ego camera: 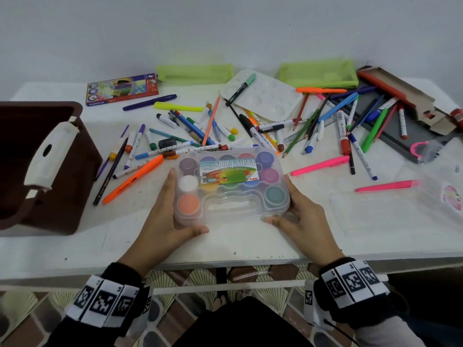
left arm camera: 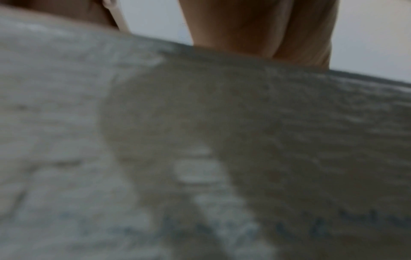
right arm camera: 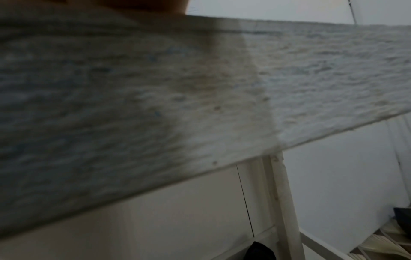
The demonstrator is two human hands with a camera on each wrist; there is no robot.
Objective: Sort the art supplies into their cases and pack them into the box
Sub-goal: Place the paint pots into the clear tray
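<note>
A clear plastic poster-paint case (ego camera: 231,186) with round colour pots lies near the table's front edge. My left hand (ego camera: 172,211) grips its left end, thumb along the front edge. My right hand (ego camera: 298,211) grips its right end the same way. The brown box (ego camera: 42,169) with a white latch stands open at the left. Loose markers and pencils (ego camera: 190,131) lie scattered behind the case, more markers and pencils (ego camera: 350,121) to the right. Both wrist views show only blurred tabletop (left arm camera: 200,140) and a bit of hand.
Two green pencil cases (ego camera: 195,73) (ego camera: 318,73) lie at the back. Beside them are a white palette (ego camera: 263,96), a coloured-pencil box (ego camera: 122,88) and a torn cardboard pack (ego camera: 411,96). A clear lidded case (ego camera: 400,209) sits at the right.
</note>
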